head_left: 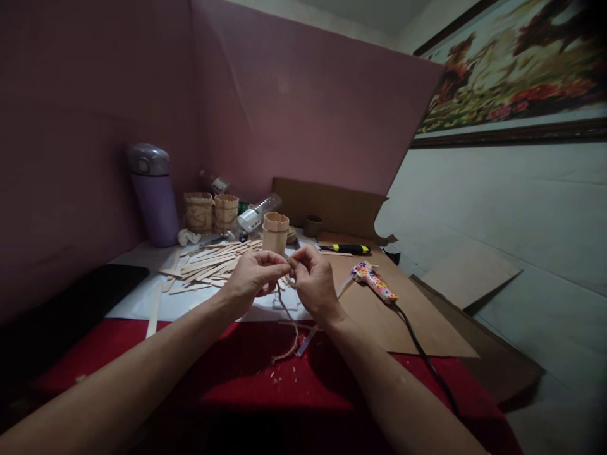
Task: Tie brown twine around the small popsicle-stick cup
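My left hand (260,273) and my right hand (313,278) meet above the front of the table, fingertips pinched close together. Between them runs a piece of brown twine (294,338), whose loose end hangs down and curls on the red cloth. Just behind my fingers stands a small round cup made of wooden craft sticks (275,232), upright, with a band around it. Loose craft sticks (208,265) lie in a pile to the left of my hands. The exact grip on the twine is partly hidden by my fingers.
A flower-patterned glue gun (372,281) with a black cord lies right on the cardboard (417,328), near a yellow-black utility knife (348,248). Behind the sticks stand two stick cups (199,213), a plastic bottle (258,213) and a purple tumbler (155,199). Red cloth (199,373) covers the table.
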Available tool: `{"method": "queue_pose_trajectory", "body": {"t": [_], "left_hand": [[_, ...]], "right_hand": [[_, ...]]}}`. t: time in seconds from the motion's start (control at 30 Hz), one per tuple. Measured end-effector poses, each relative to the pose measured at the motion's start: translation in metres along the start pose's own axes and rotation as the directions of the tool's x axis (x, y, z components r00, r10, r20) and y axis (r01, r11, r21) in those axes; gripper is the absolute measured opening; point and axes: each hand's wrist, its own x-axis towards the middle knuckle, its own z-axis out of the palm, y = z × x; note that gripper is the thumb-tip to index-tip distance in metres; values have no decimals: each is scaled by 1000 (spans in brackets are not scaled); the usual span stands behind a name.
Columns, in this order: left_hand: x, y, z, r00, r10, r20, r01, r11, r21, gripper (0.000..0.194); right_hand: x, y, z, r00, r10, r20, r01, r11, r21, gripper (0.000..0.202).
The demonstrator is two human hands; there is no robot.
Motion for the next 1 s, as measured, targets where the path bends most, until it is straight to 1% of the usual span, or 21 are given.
{"method": "queue_pose_trajectory", "body": {"t": [0.07,0.17,0.23,0.33,0.4,0.43,0.47,0.5,0.53,0.57,0.6,0.63,0.67,0.7,0.73,0.77,0.93,1.0], "left_hand": [[0,0,1,1000,0,-12,1,1000,19,23],[-1,1,2,1000,-7,-16,7,1000,25,24],[-1,1,4,1000,-7,-3,7,1000,16,24],[-1,0,3,1000,4,24,-4,1000,2,23],[0,-1,2,999,14,51,-13,1000,-17,22],[1,-1,1,998,15,58,-13,999,-31,22],[1,-1,1,998,14,57,-11,999,-47,22],[1,-1,1,999,10,47,-7,998,-64,23],[1,-1,1,1000,8,26,-6,997,-77,24],[1,0,1,1000,7,2,-7,997,-82,25],[1,1,2,1000,9,-21,-11,997,-80,26],[1,1,2,999,15,-40,-17,997,-70,27],[0,2,3,998,20,-52,-23,998,-56,27],[0,2,3,998,24,-60,-27,999,-41,27],[-1,2,3,998,27,-63,-29,999,-28,27],[-1,2,3,998,30,-63,-32,999,-18,27],[-1,1,3,998,42,-38,-43,999,-25,28],[-1,1,3,998,44,-41,-46,998,-36,27]], "right_hand": [[0,0,1,1000,10,-1,-10,1000,15,11],[2,1,4,995,102,3,-101,984,146,3],[3,3,5,977,208,45,-212,937,277,13],[6,4,5,925,342,164,-379,808,451,25],[7,5,4,898,375,230,-439,738,512,27],[7,6,4,892,379,246,-451,731,512,26],[7,6,3,894,378,239,-447,748,491,23],[7,5,2,908,365,204,-418,792,445,19],[6,4,1,934,328,143,-357,855,375,15],[5,3,0,964,256,66,-264,923,281,12],[4,1,0,989,151,-6,-148,974,171,11],[3,0,-1,998,30,-54,-27,998,60,11],[1,-2,-1,994,-80,-74,77,996,-37,11],[0,-3,-2,985,-159,-72,150,982,-111,12],[-1,-4,-2,978,-202,-58,190,968,-161,13],[-2,-4,-2,975,-218,-41,206,959,-195,14],[-3,1,0,975,-224,15,218,930,-296,12],[-1,2,0,979,-206,13,200,935,-293,11]]}}
